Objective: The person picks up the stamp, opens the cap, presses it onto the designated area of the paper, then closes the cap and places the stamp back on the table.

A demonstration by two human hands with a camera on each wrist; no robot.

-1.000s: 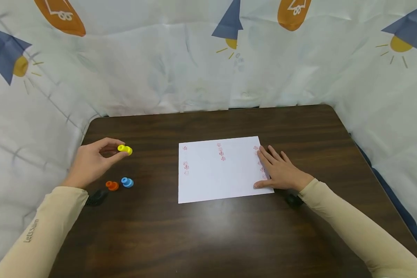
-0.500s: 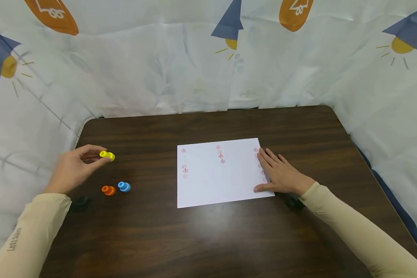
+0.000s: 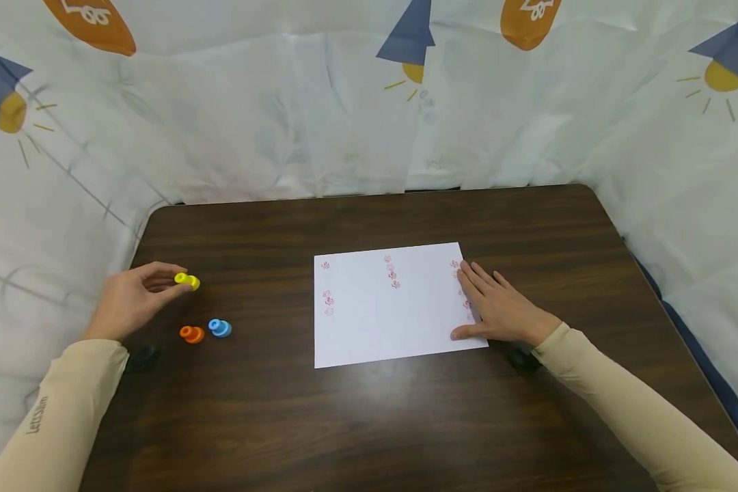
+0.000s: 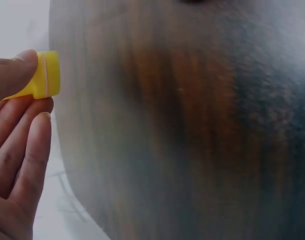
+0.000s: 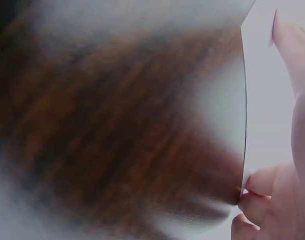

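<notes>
At the left of the head view my left hand (image 3: 126, 301) pinches a small yellow stamp (image 3: 187, 281) between thumb and fingers. In the left wrist view the stamp's wide end (image 4: 51, 74), with a pale line round it, sticks out past the thumb. An orange stamp (image 3: 192, 335) and a light blue stamp (image 3: 220, 328) stand side by side on the table, just nearer me than that hand. My right hand (image 3: 504, 307) lies flat on the right edge of a white paper sheet (image 3: 375, 335), fingers spread. Small red flower-like prints (image 3: 392, 275) mark the sheet in three columns, the right one partly covered by the fingers.
The dark wood-grain table (image 3: 369, 424) has rounded far corners. White cloth (image 3: 252, 123) with lamp and bulb prints hangs behind it and at both sides. A dark wrist device (image 3: 144, 359) shows under the left wrist, another (image 3: 523, 357) under the right.
My left hand has moved left and a little nearer me with the yellow stamp, then stayed almost still. The right hand has kept its place on the paper.
</notes>
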